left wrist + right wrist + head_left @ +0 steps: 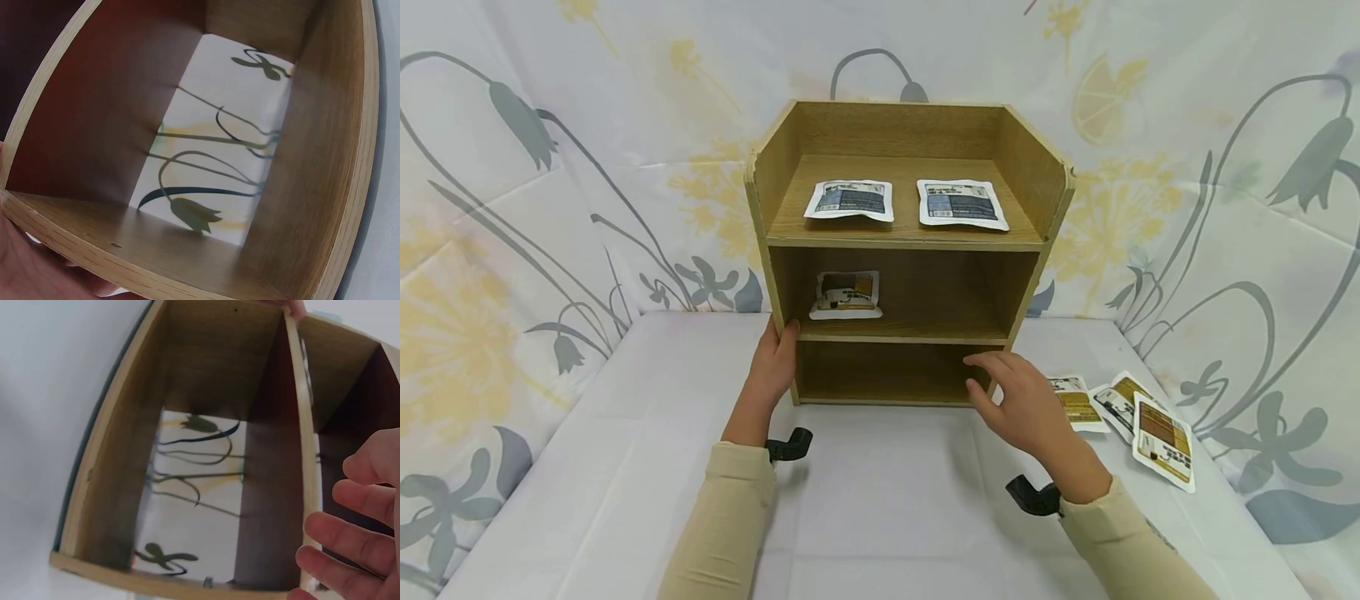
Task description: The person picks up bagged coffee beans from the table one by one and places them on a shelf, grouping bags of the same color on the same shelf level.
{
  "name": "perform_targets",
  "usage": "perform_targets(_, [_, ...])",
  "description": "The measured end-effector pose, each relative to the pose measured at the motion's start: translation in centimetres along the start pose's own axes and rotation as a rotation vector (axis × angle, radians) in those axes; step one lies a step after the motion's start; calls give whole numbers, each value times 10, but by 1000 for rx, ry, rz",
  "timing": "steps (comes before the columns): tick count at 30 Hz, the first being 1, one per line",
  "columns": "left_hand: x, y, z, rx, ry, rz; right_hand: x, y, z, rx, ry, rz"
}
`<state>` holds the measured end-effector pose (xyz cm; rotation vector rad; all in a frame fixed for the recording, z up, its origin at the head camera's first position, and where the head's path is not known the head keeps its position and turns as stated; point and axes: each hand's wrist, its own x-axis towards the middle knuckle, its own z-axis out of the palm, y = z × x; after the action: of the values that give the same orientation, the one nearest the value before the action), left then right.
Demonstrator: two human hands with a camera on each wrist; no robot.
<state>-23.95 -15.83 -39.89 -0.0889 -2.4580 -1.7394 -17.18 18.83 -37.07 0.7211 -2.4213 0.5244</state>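
Your left hand [772, 365] grips the left side of the three-tier wooden shelf [936, 296] before you; your right hand [1021, 400], loosely open, empty, is beside its right. You're likely steadying it; shifting it calls for both.

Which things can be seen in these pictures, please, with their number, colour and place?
Shelf unit: one, wood brown, standing on the table
Blue-label packets: two, white with blue-grey labels, on the top shelf
Brown-label packet: one, white-edged, on the middle shelf, left part
Gold-label packets: three visible, white-edged, on the table at right
Tablecloth: one, white, under the shelf unit
Patterned cloth: white with grey and yellow plants, behind
Wrist cameras: two, black, one per wrist
Sleeves: two, beige, on both arms
Left hand: one, bare, gripping the unit's left side
Right hand: one, bare, by its lower right side
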Motion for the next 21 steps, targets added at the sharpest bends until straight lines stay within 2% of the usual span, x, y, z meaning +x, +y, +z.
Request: perform_targets(21, [-1,1,0,3,-2,-10,-36,41,-1,-95,-48,123])
